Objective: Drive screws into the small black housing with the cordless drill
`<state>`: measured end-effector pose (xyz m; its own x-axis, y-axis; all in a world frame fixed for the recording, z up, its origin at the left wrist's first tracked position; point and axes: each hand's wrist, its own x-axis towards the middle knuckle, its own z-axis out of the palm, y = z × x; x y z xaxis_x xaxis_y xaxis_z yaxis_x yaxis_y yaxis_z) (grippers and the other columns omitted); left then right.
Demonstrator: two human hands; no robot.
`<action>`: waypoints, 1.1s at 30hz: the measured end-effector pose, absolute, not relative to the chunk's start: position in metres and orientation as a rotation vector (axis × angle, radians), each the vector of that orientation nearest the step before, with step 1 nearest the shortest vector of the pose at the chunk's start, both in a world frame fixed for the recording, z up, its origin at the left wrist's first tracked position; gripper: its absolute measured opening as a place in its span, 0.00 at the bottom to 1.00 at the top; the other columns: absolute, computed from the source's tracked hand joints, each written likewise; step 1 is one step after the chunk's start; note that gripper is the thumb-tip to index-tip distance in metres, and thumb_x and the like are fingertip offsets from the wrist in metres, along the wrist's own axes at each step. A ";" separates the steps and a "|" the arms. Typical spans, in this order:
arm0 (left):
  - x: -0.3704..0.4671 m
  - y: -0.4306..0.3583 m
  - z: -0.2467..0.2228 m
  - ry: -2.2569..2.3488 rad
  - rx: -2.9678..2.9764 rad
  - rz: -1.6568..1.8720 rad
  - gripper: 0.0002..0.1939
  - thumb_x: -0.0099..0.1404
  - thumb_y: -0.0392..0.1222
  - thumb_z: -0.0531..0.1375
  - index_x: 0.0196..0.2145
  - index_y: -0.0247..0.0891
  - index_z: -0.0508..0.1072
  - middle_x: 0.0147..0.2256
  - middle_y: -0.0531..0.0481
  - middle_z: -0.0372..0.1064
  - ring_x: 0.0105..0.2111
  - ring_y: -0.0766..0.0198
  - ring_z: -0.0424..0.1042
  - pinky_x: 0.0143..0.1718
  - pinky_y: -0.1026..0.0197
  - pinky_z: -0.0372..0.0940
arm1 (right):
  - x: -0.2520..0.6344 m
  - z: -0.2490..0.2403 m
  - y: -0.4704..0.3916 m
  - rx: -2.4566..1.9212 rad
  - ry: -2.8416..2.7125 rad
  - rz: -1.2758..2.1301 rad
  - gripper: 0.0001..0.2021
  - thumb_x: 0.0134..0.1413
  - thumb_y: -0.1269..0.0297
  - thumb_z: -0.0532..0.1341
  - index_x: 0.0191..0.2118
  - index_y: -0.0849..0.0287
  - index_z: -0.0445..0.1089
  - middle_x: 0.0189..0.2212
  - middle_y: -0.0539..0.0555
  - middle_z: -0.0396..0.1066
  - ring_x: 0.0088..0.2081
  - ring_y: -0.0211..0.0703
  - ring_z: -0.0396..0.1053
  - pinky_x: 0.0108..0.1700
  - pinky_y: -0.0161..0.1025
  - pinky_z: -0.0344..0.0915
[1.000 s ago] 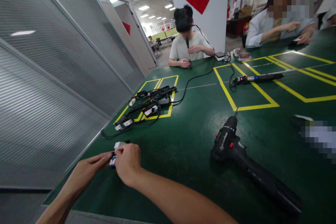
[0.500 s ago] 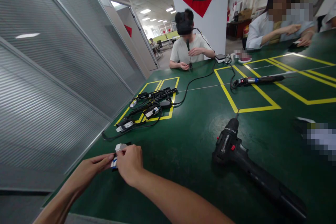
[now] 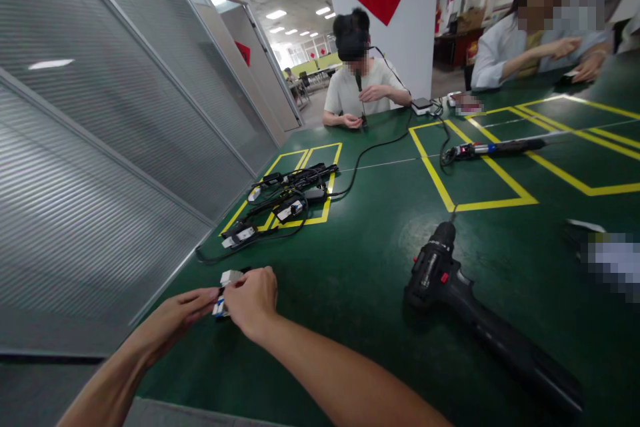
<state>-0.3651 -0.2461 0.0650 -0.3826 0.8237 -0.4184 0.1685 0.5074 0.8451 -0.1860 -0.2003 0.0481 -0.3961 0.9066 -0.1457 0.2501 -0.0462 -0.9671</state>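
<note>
A small black part with white and blue pieces (image 3: 219,309) is low on the table, between my two hands. One white block (image 3: 231,277) shows at its far end. My left hand (image 3: 187,310) pinches the part's left side, thumb and fingers pressed together. From the right, my right hand (image 3: 254,301) curls its fingers over the same part and hides much of it. Whether a tiny piece sits under the right fingertips cannot be made out.
A black power drill (image 3: 445,273) lies to the right. Beyond my hands, tangled black cables and adapters (image 3: 300,180) fill a yellow-taped rectangle. An electric screwdriver (image 3: 500,147) lies farther right. Two people sit across the green table (image 3: 370,240), one holding a screwdriver.
My hands keep their grip on the small part, with only a slight shift of the right hand. The whole view has tilted a little.
</note>
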 end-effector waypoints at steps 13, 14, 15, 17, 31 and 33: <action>-0.339 -0.242 0.061 1.685 0.705 0.947 0.17 0.55 0.42 0.63 0.43 0.38 0.72 0.42 0.49 0.74 0.40 0.61 0.74 0.40 0.61 0.70 | -0.187 0.034 -0.196 -1.165 -1.570 1.502 0.14 0.59 0.63 0.58 0.49 0.60 0.66 0.47 0.55 0.68 0.43 0.45 0.70 0.43 0.48 0.68; -0.332 -0.240 0.063 1.675 0.709 0.951 0.16 0.56 0.41 0.63 0.43 0.38 0.73 0.42 0.48 0.74 0.39 0.61 0.74 0.39 0.62 0.70 | -0.184 0.034 -0.196 -1.177 -1.561 1.492 0.14 0.59 0.63 0.58 0.49 0.60 0.66 0.47 0.55 0.68 0.43 0.45 0.70 0.42 0.47 0.68; -0.325 -0.238 0.064 1.669 0.707 0.952 0.15 0.56 0.40 0.63 0.42 0.38 0.73 0.41 0.48 0.74 0.38 0.62 0.74 0.38 0.63 0.70 | -0.179 0.035 -0.195 -1.197 -1.546 1.478 0.13 0.59 0.63 0.58 0.49 0.60 0.66 0.47 0.55 0.68 0.43 0.45 0.70 0.42 0.47 0.68; -0.306 -0.231 0.066 1.666 0.707 0.967 0.15 0.55 0.39 0.63 0.41 0.37 0.73 0.39 0.47 0.75 0.35 0.64 0.75 0.36 0.65 0.70 | -0.167 0.038 -0.195 -1.261 -1.502 1.429 0.14 0.59 0.63 0.58 0.50 0.60 0.66 0.48 0.56 0.68 0.43 0.45 0.70 0.43 0.47 0.68; -0.103 -0.105 0.062 1.310 0.851 1.067 0.20 0.50 0.42 0.65 0.41 0.30 0.74 0.33 0.44 0.74 0.29 0.65 0.72 0.29 0.65 0.66 | 0.003 0.086 -0.154 -1.565 -1.288 1.013 0.15 0.59 0.63 0.58 0.51 0.59 0.64 0.49 0.56 0.67 0.44 0.46 0.69 0.44 0.49 0.68; -0.079 -0.090 0.053 1.292 0.912 1.027 0.21 0.51 0.45 0.64 0.42 0.31 0.74 0.33 0.43 0.74 0.28 0.65 0.71 0.28 0.65 0.64 | 0.035 0.091 -0.156 -1.535 -1.340 0.966 0.16 0.59 0.63 0.58 0.52 0.60 0.64 0.50 0.56 0.67 0.46 0.47 0.69 0.45 0.50 0.67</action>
<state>-0.0794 -0.0896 0.0529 -0.0033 0.9517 -0.3070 -0.0838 0.3057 0.9484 0.0349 -0.1564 0.0908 0.1244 0.9921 -0.0158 0.3282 -0.0562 -0.9429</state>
